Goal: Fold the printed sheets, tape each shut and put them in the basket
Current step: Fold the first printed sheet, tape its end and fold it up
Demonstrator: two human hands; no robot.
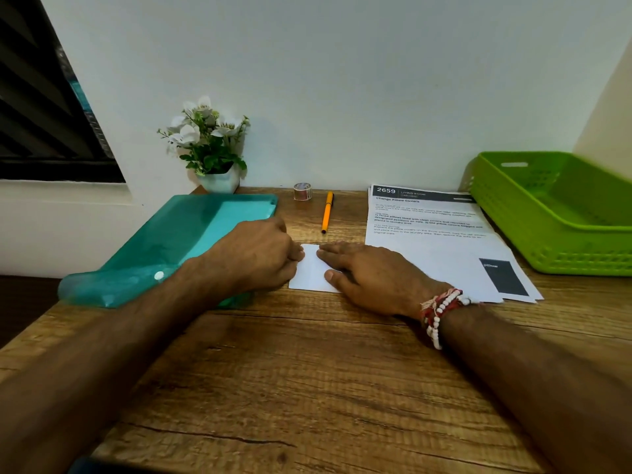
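Observation:
A small folded white sheet [312,268] lies on the wooden desk [307,371] between my hands. My left hand [253,258] has curled fingers pressing on the sheet's left edge. My right hand [369,275] lies flat on the sheet's right part, fingers straight, thumb on the paper. A stack of printed sheets [441,241] lies to the right. A small roll of tape [302,191] stands at the back by the wall. The green basket [561,234] sits at the far right and looks empty.
A teal plastic folder [154,251] lies at the left, partly under my left wrist. An orange pen [327,212] lies behind the folded sheet. A white pot of flowers [219,179] stands against the wall.

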